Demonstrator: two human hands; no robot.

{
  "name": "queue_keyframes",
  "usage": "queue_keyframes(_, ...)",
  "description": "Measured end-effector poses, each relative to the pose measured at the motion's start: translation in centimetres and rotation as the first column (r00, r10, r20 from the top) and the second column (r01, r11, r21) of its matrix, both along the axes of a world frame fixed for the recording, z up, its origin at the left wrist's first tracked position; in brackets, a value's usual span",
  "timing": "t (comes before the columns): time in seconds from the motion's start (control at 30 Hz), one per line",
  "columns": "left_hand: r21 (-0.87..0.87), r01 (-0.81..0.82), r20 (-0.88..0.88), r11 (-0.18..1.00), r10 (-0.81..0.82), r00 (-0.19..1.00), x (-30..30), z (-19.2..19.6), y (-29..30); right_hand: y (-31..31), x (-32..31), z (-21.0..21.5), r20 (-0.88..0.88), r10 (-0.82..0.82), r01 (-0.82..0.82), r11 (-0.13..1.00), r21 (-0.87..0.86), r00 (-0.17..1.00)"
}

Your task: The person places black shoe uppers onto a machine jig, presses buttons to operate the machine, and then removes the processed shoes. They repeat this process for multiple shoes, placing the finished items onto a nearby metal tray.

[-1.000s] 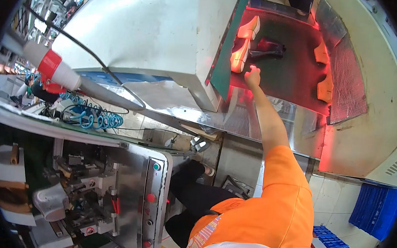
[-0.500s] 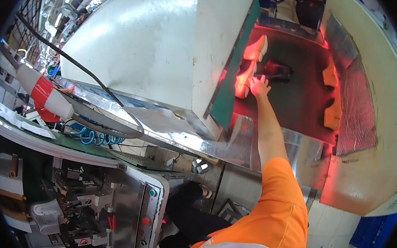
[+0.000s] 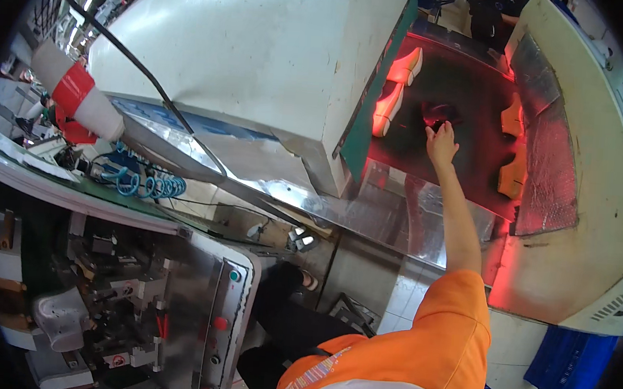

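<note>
My right hand (image 3: 442, 146) reaches over the dark bed of a red-lit machine (image 3: 473, 159), its bare forearm coming out of an orange sleeve. The fingers look spread and meet the near edge of a dark, glossy shoe-like piece (image 3: 438, 113); a firm grip on it does not show. Left of the hand, two pale shoes or shoe forms (image 3: 388, 109) lie end to end, tinted orange by the light. Two more orange-looking forms (image 3: 511, 176) stand along the right wall of the bed. My left hand is out of sight.
A large pale machine hood (image 3: 227, 58) rises to the left, edged by a green flap (image 3: 362, 140). A metal control panel (image 3: 219, 325) stands at lower left, near a coiled blue hose (image 3: 142, 183). Blue crates (image 3: 574, 365) sit at lower right. Another person (image 3: 491, 23) is at the far end.
My right hand has moved rightward from beside the pale shoes to the dark piece. The camera view has also shifted slightly.
</note>
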State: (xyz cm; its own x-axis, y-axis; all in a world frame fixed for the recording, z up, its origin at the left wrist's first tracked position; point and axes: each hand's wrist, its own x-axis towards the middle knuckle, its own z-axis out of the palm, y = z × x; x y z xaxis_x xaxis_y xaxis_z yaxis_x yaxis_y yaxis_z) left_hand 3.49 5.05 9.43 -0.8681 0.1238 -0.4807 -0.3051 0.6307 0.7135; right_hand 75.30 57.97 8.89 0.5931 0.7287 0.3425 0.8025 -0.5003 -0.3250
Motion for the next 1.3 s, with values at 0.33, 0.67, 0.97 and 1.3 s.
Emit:
queue_keyframes(0.33, 0.299, -0.5, 0.781, 0.813, 0.092, 0.618, 0.7, 3.2, -1.0, -14.0, -4.9, 17.9, 0.094, 0.574, -0.578, 0.815, 0.033, 0.814)
queue_keyframes(0.67, 0.858, -0.001, 0.502, 0.513, -0.84, -0.205, 27.8, 19.9, 24.3, -23.8, -19.9, 33.7, -0.084, 0.929, -0.913, 0.37, 0.169, 0.361)
queue_keyframes(0.97, 0.66, -0.322, 0.738, 0.678, -0.666, 0.109, 24.9, 20.0, 29.2, -29.0, -25.6, 36.9, 0.05, 0.999, -0.996, -0.023, 0.088, -0.019)
queue_keyframes(1.3, 0.544, 0.016, 0.834, 0.839, -0.538, -0.124, 25.2, 13.2, 28.1, -28.2, -25.6, 32.8, -0.218, 0.966, -0.987, -0.12, 0.106, -0.141)
